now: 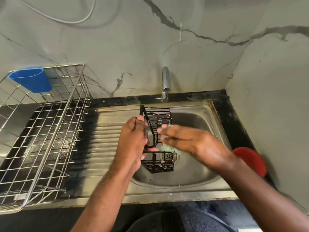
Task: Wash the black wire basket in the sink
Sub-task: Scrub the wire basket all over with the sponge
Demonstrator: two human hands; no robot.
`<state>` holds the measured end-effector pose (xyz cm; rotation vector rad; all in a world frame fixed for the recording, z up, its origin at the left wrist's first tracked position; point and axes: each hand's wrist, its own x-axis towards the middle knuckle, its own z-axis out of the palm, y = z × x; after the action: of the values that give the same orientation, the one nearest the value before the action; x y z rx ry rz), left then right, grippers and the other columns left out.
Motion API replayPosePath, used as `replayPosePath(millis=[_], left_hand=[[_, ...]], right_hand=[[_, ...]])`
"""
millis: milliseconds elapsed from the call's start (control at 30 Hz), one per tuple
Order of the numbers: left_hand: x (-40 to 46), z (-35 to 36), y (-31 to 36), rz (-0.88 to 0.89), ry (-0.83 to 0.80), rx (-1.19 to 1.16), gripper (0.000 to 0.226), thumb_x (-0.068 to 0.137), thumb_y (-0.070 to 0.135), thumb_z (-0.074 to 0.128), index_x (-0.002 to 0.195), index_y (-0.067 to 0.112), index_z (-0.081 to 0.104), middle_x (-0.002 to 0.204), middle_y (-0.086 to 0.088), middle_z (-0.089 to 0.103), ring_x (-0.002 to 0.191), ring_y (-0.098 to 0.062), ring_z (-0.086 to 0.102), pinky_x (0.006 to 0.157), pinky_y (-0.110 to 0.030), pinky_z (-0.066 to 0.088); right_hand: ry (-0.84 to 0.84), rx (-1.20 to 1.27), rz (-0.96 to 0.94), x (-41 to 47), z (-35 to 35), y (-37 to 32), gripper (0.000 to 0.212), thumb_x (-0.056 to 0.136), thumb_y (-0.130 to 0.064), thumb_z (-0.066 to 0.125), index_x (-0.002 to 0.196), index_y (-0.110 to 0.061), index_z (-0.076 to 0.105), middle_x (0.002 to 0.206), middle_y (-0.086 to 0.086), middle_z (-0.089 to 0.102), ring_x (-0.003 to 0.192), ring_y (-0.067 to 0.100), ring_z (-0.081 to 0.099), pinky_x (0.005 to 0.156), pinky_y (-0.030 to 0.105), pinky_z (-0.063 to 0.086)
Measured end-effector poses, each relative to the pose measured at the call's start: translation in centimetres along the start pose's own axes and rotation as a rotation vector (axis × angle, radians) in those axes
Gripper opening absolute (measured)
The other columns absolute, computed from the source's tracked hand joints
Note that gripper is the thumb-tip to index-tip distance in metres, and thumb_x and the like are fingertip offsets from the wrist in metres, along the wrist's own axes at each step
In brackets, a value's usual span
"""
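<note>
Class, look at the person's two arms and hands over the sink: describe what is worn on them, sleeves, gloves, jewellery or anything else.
Both forearms are bare up to the frame edge: no sleeves show. The left hand has no glove, ring or watch in view. The right hand is likewise ungloved, with no visible jewellery, though its fingertips are motion-blurred and its skin glistens wet.

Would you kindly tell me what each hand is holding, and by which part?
The left hand grips the black wire basket by its looped left side frame. The blurred right hand seems to hold something pale green; its grip cannot be told.
</note>
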<state>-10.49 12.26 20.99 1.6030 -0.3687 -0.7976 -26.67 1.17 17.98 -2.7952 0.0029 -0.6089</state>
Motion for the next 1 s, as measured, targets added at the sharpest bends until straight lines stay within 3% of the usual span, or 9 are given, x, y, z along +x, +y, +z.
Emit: replayPosePath(millis=[133,233,400,467,567,667,767,867,1000], left_hand=[[-0.7,0.2,0.3,-0.005,-0.099,0.016,0.029,0.105,0.034,0.049,0.092,0.01,0.057,0.051,0.002,0.036,0.038,-0.007,0.034,0.032,-0.02,0.043],[-1.1,0.2,0.4,0.0,-0.122,0.019,0.029,0.105,0.034,0.05,0.096,0.007,0.058,0.051,0.002,0.036,0.038,-0.006,0.034,0.032,-0.019,0.042],[-0.9,0.0,0.6,-0.02,-0.117,-0.019,0.031,0.104,0.036,0.051,0.096,0.008,0.061,0.05,0.002,0.037,0.042,-0.014,0.035,0.031,-0.018,0.04],[-0.8,-0.1,0.6,-0.024,-0.109,-0.031,0.032,0.104,0.037,0.051,0.092,0.01,0.061,0.05,0.001,0.036,0.042,-0.015,0.035,0.031,-0.018,0.039],[-0.7,-0.1,0.8,-0.018,-0.083,-0.05,0.031,0.104,0.039,0.051,0.09,0.012,0.06,0.048,0.002,0.035,0.04,-0.012,0.033,0.032,-0.019,0.042],[-0.6,-0.1,0.8,-0.014,-0.09,-0.044,0.031,0.104,0.038,0.05,0.089,0.012,0.059,0.049,0.001,0.035,0.04,-0.011,0.033,0.033,-0.019,0.042],[-0.7,0.0,0.5,-0.004,-0.111,-0.03,0.032,0.104,0.038,0.05,0.089,0.011,0.06,0.049,0.001,0.036,0.039,-0.01,0.033,0.034,-0.019,0.043],[-0.8,0.0,0.6,0.001,-0.118,-0.011,0.032,0.104,0.038,0.05,0.089,0.012,0.06,0.05,0.0,0.035,0.04,-0.009,0.032,0.034,-0.02,0.044],[-1.0,0.2,0.9,0.037,-0.153,0.036,0.033,0.104,0.039,0.05,0.087,0.013,0.059,0.05,0.002,0.035,0.037,-0.005,0.031,0.036,-0.023,0.047]], right_hand=[[0.079,0.075,0.226,2.4,-1.9,3.2,0.065,0.074,0.012,0.08,0.131,-0.015,0.063,0.144,0.006,0.058,0.132,0.022,0.057,0.102,0.046,0.054],[0.122,-0.018,0.334,4.0,-2.7,5.2,0.05,0.078,0.013,0.076,0.122,-0.011,0.07,0.138,0.008,0.063,0.12,0.02,0.066,0.097,0.043,0.058],[0.278,0.085,0.232,4.1,-3.7,1.5,0.049,0.085,0.018,0.054,0.12,-0.011,0.072,0.134,0.006,0.066,0.119,0.014,0.066,0.095,0.024,0.057],[0.149,-0.021,0.14,3.5,-3.4,-0.3,0.05,0.087,0.01,0.054,0.13,-0.013,0.066,0.143,0.007,0.059,0.123,0.017,0.064,0.091,0.03,0.06],[-0.038,-0.044,0.137,1.8,-2.8,-0.9,0.05,0.098,-0.018,0.045,0.147,-0.012,0.05,0.159,0.008,0.04,0.142,0.019,0.046,0.111,0.036,0.046],[-0.008,0.118,0.184,1.4,-2.9,-0.8,0.045,0.103,-0.035,0.051,0.144,-0.015,0.056,0.158,0.0,0.043,0.141,0.008,0.044,0.111,0.03,0.045],[0.124,0.191,0.167,2.1,-2.8,0.1,0.029,0.096,-0.018,0.065,0.123,-0.012,0.073,0.137,0.001,0.064,0.121,-0.001,0.06,0.097,0.027,0.055],[0.222,0.207,0.194,2.8,-3.2,0.8,0.025,0.092,-0.001,0.068,0.114,-0.01,0.076,0.125,0.002,0.071,0.112,0.006,0.068,0.088,0.028,0.06],[0.334,0.224,0.215,4.3,-3.9,0.8,0.026,0.088,0.008,0.071,0.109,-0.006,0.077,0.117,0.005,0.073,0.11,0.01,0.07,0.088,0.026,0.059]])
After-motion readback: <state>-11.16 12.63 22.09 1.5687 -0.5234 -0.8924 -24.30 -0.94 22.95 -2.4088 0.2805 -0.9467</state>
